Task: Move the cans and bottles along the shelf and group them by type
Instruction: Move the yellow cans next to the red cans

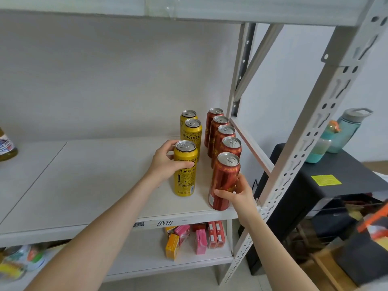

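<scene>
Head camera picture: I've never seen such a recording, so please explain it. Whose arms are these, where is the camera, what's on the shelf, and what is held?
No machine here: a person wears one camera on the head, looking down at their own bare arms. On the white shelf board stand three yellow metal drink cans in one row and five red metal drink cans in a row beside it. The left hand grips the front yellow can; the right hand grips the front red can. A labelled bottle shows at the left edge.

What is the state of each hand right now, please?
Left hand: grips the front yellow can.
Right hand: grips the front red can.
</scene>
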Motion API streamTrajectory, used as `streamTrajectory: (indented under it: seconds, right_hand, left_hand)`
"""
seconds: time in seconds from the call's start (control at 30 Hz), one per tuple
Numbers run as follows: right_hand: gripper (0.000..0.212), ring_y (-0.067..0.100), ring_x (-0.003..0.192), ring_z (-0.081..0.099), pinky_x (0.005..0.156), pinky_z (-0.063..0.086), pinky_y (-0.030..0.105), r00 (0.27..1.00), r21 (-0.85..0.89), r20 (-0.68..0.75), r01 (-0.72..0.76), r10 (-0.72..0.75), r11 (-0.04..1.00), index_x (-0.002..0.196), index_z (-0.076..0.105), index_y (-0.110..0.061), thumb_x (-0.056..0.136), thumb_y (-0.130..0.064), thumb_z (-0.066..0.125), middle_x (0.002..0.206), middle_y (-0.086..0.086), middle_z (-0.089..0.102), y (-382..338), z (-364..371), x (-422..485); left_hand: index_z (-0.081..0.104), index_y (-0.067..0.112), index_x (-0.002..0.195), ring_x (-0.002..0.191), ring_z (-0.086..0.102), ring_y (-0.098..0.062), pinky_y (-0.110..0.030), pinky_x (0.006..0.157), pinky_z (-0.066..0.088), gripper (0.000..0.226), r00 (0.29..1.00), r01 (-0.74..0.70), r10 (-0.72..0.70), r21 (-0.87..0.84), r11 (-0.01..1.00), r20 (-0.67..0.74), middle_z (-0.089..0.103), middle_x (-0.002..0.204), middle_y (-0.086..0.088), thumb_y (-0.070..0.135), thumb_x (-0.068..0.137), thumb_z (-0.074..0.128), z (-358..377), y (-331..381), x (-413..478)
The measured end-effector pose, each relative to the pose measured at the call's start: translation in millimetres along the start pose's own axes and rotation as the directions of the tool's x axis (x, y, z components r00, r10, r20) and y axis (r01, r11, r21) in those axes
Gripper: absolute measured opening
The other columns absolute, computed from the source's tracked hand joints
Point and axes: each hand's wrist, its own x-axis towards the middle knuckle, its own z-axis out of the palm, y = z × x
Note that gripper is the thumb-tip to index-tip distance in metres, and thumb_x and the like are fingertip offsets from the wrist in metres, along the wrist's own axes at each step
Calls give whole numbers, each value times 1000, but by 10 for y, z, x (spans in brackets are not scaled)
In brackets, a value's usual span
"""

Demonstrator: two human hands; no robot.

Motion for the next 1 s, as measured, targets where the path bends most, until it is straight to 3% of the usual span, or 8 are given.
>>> streamTrajectory:
  seconds: [0.3,0.43,0.57,0.67,0.83,1.0]
  right_hand:
    - [68,4,96,67,77,50,24,998,4,-58,6,-6,1000,112,58,-33,50,-30,88,104,-13,72,11,-272,-4]
    - [69,0,96,66,76,48,21,998,-28,-57,-7,5,1000,112,56,-37,51,-33,87,104,-18,70,15,-287,39]
    - [67,-5,95,63,72,46,16,999,-77,-54,-12,7,997,109,55,-44,52,-36,87,103,-25,67,14,-290,78]
    - [66,-6,95,62,73,46,17,998,-92,-56,-6,1,996,108,55,-45,51,-38,87,104,-26,67,11,-298,94]
    - [66,-4,96,63,74,46,18,999,-97,-46,-5,0,995,107,55,-46,50,-37,88,104,-25,67,-1,-312,109]
    - [73,-1,98,63,76,47,20,999,-84,-38,-12,8,996,111,55,-42,45,-41,87,105,-22,68,-15,-315,107]
  left_hand:
    - [59,31,116,108,65,-20,-38,89,55,71,1000,-9,8,-75,997,-13,64,119,5,6,58,92,202,-45,211]
    - [58,32,117,117,57,-16,-31,89,50,71,999,-23,21,-62,998,-31,64,119,7,10,59,92,235,-66,329]
    - [57,27,121,116,58,-21,-45,97,51,73,999,-28,26,-60,998,-33,64,121,2,9,60,92,258,-84,437]
    - [58,28,119,114,60,-20,-42,95,53,71,998,-42,40,-53,998,-40,64,118,5,9,59,92,271,-94,501]
    - [56,30,120,101,61,-6,-25,78,50,74,998,-48,46,-39,998,-49,62,110,7,11,58,93,309,-97,573]
    - [55,32,121,103,58,-5,-25,78,49,75,997,-57,56,-19,998,-47,61,109,12,14,59,93,332,-122,608]
